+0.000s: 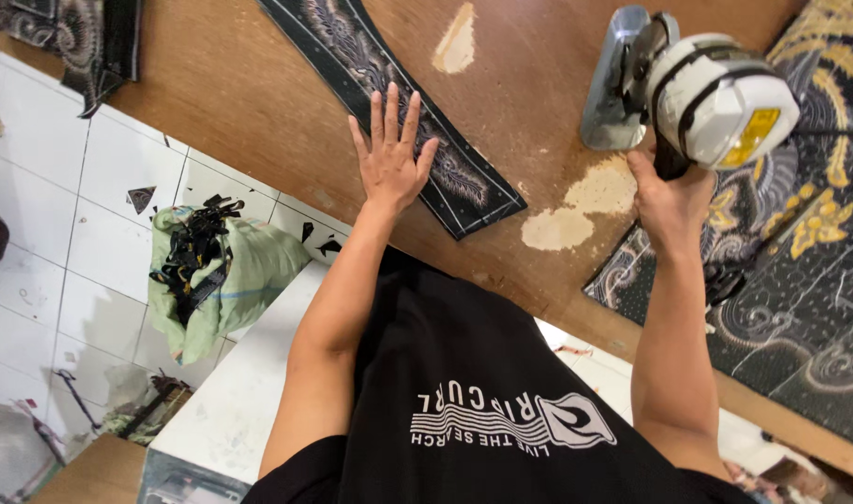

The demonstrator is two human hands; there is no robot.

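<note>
We press our left hand (389, 159) flat on the strip (403, 112), a long dark patterned band of cloth that runs from twelve o'clock down toward the centre of the table (258, 103). The fingers are spread apart and lie on the cloth, with the palm near the strip's lower end.

Our right hand (671, 201), at two o'clock, is clamped round the black handle of the cutter (702, 93), a white and grey power tool with a yellow patch and a metal foot. The foot stands on bare wood, well apart from the strip, just beside the edge of the fabric (800, 280), a big dark sheet with gold and white patterns at three o'clock.

Between the hands, pale worn patches (585, 201) mark the wood. Another dark cloth (81, 42) hangs over the table's edge at ten o'clock. On the tiled floor (44, 177) at nine o'clock sits a green bag (244, 280) with black scraps sticking out, and small offcuts lie near it.
</note>
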